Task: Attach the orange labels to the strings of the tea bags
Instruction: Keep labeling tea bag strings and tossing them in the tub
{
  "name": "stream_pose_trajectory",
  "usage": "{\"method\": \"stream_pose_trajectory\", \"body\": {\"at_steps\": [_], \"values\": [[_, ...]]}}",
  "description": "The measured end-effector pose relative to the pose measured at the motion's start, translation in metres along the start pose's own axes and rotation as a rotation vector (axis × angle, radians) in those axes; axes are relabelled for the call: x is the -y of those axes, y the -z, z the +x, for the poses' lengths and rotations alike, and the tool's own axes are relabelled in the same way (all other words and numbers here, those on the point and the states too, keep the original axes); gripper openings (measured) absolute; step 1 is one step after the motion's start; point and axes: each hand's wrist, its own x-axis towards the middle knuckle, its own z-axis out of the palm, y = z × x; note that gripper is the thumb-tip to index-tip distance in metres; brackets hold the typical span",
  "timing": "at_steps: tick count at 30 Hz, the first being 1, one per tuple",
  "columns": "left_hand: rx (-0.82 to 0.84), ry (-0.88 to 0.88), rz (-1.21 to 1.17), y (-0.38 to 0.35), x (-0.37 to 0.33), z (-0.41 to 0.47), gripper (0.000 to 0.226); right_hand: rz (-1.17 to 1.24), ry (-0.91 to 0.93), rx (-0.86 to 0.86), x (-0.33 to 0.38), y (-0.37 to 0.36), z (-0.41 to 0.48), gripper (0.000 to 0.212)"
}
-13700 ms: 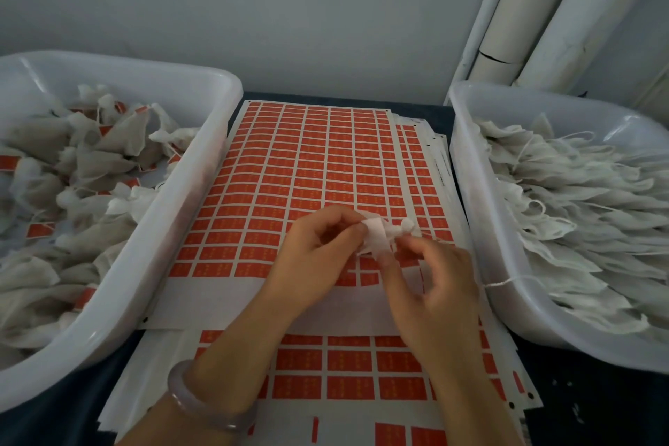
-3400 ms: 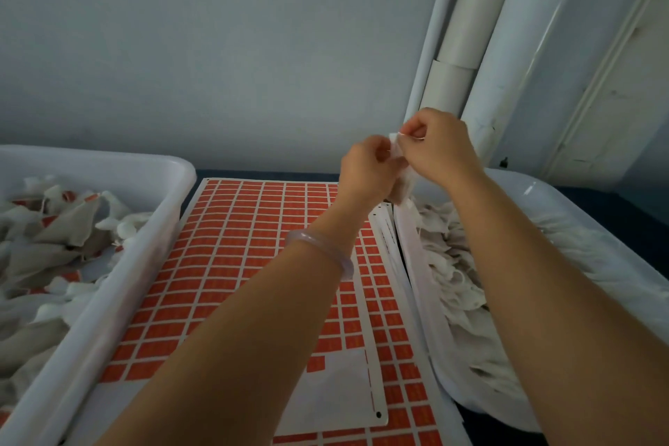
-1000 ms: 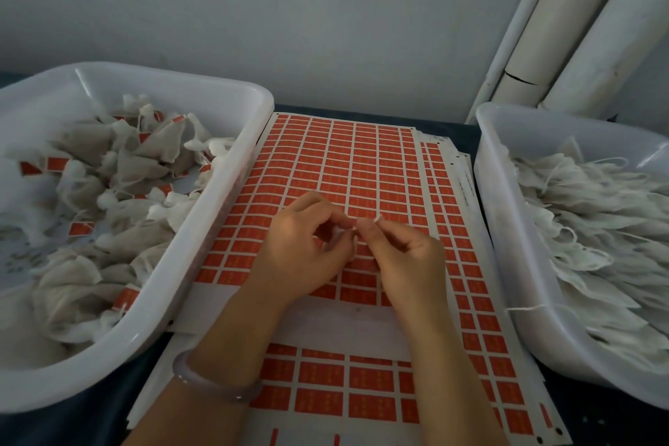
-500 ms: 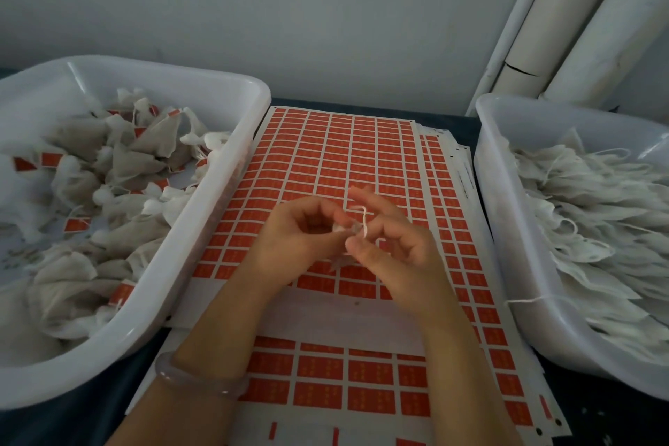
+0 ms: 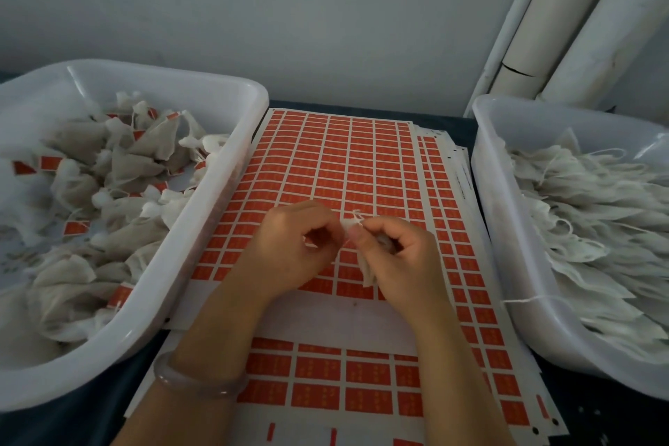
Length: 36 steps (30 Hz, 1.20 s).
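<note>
Orange label sheets (image 5: 344,163) lie between left tub (image 5: 217,199) and right tub (image 5: 496,192). Left hand (image 5: 293,250) and right hand (image 5: 402,257) overlap the sheets, grips pinching one tea bag (image 5: 366,270).

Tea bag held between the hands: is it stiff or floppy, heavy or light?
Probably floppy: the tea bag droops limply below the right hand. Likely very light, since a mere pinch holds it. Its thin string looks easy to snag.

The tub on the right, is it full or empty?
Partly full: the right tub holds a heap of flat white tea bags with loose strings; its far wall stands bare above them.
</note>
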Motion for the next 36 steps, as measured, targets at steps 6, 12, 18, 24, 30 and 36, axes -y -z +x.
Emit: {"method": "stream_pose_trajectory", "body": {"at_steps": [6,12,18,24,30,36], "values": [[-0.117,0.02,0.139,-0.008,-0.003,0.003,0.016,-0.13,0.22,-0.059,-0.002,-0.007,0.001,0.007],[-0.15,0.762,-0.917,-0.015,-0.009,0.003,0.038,-0.277,0.315,0.019,-0.007,-0.008,0.002,0.014],[-0.222,0.964,-1.104,-0.015,-0.005,0.006,0.027,-0.317,0.332,0.048,-0.005,-0.013,-0.003,0.014],[-0.082,0.684,-0.808,-0.011,-0.009,0.003,0.02,-0.107,0.268,-0.069,0.003,-0.005,-0.001,0.008],[-0.031,0.606,-0.965,-0.013,-0.014,0.003,0.014,-0.026,0.138,-0.083,0.006,0.0,-0.002,0.011],[-0.182,0.773,-1.292,-0.014,-0.011,0.006,0.03,-0.387,0.4,-0.169,0.0,0.002,0.002,0.011]]}}
